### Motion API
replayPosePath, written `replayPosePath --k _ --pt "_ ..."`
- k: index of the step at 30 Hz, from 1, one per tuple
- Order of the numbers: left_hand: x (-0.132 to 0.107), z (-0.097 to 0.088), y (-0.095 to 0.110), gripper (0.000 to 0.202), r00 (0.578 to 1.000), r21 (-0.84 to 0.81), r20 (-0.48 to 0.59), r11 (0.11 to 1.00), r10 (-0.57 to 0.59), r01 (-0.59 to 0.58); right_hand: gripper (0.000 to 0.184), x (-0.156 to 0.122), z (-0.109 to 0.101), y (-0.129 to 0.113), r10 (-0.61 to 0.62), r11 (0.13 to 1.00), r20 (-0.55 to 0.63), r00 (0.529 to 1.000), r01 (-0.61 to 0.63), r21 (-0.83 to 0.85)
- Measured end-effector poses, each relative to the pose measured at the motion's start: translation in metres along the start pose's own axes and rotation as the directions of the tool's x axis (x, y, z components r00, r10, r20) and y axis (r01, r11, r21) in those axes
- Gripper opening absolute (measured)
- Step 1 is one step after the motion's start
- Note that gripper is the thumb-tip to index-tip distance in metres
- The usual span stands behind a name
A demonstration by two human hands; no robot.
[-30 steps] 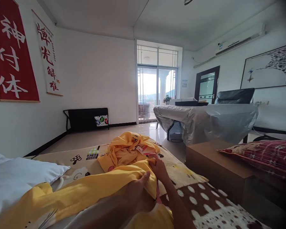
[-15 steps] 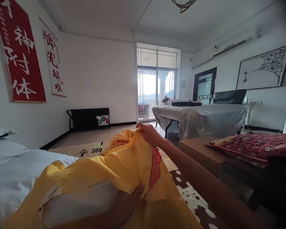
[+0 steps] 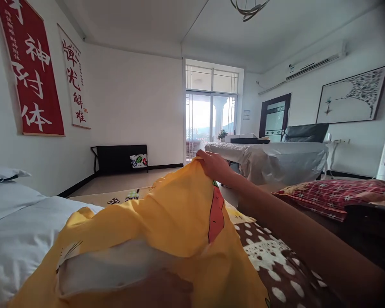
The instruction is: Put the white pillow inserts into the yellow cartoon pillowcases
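Yellow cover [image 3: 167, 222] hangs from right hand [image 3: 215, 164] pinching its top edge

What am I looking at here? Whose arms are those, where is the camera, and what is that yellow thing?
No machine here, just a person. The camera sits on their head and looks forward and down, so you see their own arms. The right hand reaches out and pinches the top edge of a yellow cover with a carrot picture, holding it up. The left hand, blurry at the bottom, rests by a white pillow showing in the cover's opening. Underneath lie a brown dotted blanket and white bedding.
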State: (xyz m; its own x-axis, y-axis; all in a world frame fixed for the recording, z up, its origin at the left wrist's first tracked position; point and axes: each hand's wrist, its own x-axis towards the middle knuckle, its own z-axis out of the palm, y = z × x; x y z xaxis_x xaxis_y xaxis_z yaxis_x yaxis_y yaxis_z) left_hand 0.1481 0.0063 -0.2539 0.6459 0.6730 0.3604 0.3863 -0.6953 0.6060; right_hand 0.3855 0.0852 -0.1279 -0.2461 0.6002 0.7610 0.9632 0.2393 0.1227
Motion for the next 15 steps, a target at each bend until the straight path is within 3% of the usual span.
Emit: replayPosePath --k 3,5,6,7,9,10,12,14,15 --pt "0.016 -0.036 0.018 0.024 0.963 0.124 -0.234 0.986 0.134 -0.107 0.022 0.002 -0.003 -0.026 0.051 0.973 -0.181 0.982 -0.008 0.23" --pt "0.045 -0.063 0.026 0.02 0.774 0.327 -0.531 0.926 0.346 -0.19 0.021 0.005 -0.009 -0.04 -0.027 0.965 -0.221 0.975 0.084 0.249" --pt "0.062 -0.076 0.028 0.03 0.745 0.335 -0.565 0.924 0.355 -0.187 0.021 0.006 -0.013 -0.045 -0.102 0.966 -0.222 0.97 0.149 0.209" --pt "0.079 -0.086 0.029 0.037 0.777 0.281 -0.547 0.942 0.312 -0.181 0.02 0.008 -0.017 -0.048 -0.185 0.965 -0.21 0.96 0.218 0.146" --pt "0.108 -0.098 0.031 0.036 0.924 0.069 -0.357 0.99 0.136 -0.119 0.017 0.011 -0.026 -0.048 -0.302 0.951 -0.164 0.939 0.309 0.022" --pt "0.118 -0.101 0.033 0.035 0.967 -0.044 -0.247 0.996 0.069 -0.082 0.015 0.013 -0.03 -0.046 -0.303 0.952 -0.16 0.939 0.306 -0.004" --pt "0.131 -0.099 0.037 0.035 0.994 -0.236 -0.1 0.97 0.039 -0.062 0.016 0.014 -0.037 -0.04 -0.176 0.979 -0.212 0.961 0.193 0.064" --pt "0.137 -0.094 0.044 0.034 0.994 -0.377 -0.076 0.921 0.08 -0.103 0.023 0.011 -0.041 -0.033 0.059 0.96 -0.266 0.962 0.018 0.278" --pt "0.138 -0.092 0.047 0.033 0.993 -0.425 -0.085 0.899 0.083 -0.111 0.026 0.007 -0.042 -0.03 0.177 0.904 -0.251 0.952 -0.056 0.425"
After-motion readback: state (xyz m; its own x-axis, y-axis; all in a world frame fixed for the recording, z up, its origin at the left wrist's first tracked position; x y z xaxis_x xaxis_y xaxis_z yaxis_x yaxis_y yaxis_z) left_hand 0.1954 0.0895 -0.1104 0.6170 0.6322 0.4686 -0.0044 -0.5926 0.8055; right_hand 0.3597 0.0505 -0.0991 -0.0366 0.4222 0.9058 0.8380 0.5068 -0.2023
